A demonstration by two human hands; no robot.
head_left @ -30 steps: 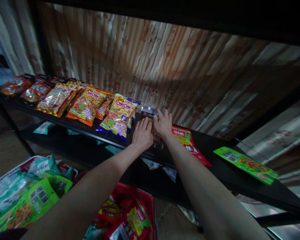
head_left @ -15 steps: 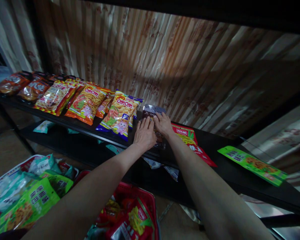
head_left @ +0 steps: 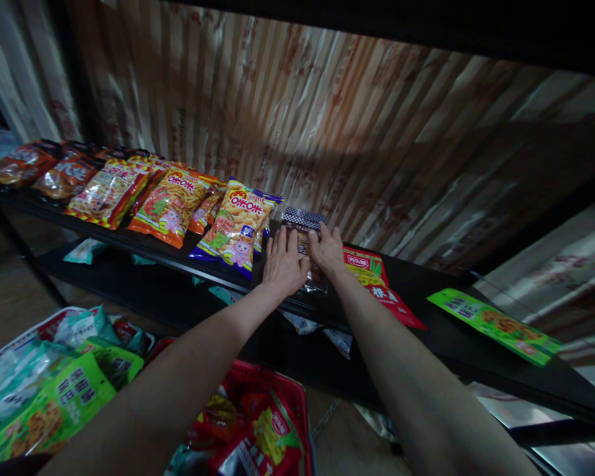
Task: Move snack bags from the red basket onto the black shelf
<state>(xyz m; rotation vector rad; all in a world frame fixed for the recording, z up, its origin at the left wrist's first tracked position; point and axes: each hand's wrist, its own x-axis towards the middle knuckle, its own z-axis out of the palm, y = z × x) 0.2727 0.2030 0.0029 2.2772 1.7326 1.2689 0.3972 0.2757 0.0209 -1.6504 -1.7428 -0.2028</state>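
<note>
A brown snack packet (head_left: pixel 305 243) with a checkered top edge lies on the black shelf (head_left: pixel 406 274). My left hand (head_left: pixel 283 263) rests along its left side, fingers stretched out and pointing away from me. On its other side, my right hand (head_left: pixel 328 250) lies with fingers spread, touching the packet's right edge. Neither hand is wrapped round it. Just left of my left hand leans a yellow and purple snack bag (head_left: pixel 235 225). Close to my right wrist is a red snack bag (head_left: pixel 384 287), partly covered by my forearm.
Further left stand orange noodle snack bags (head_left: pixel 171 205) and several others in a row. A green packet (head_left: pixel 496 324) lies at the shelf's right. Below are a red basket (head_left: pixel 305 410) and a white-rimmed basket (head_left: pixel 22 334), both holding snacks. A pleated curtain (head_left: pixel 297 125) hangs behind.
My hands have moved slightly apart, from over the brown packet to its two sides. More of the packet's middle now shows. The surrounding bags stay in place.
</note>
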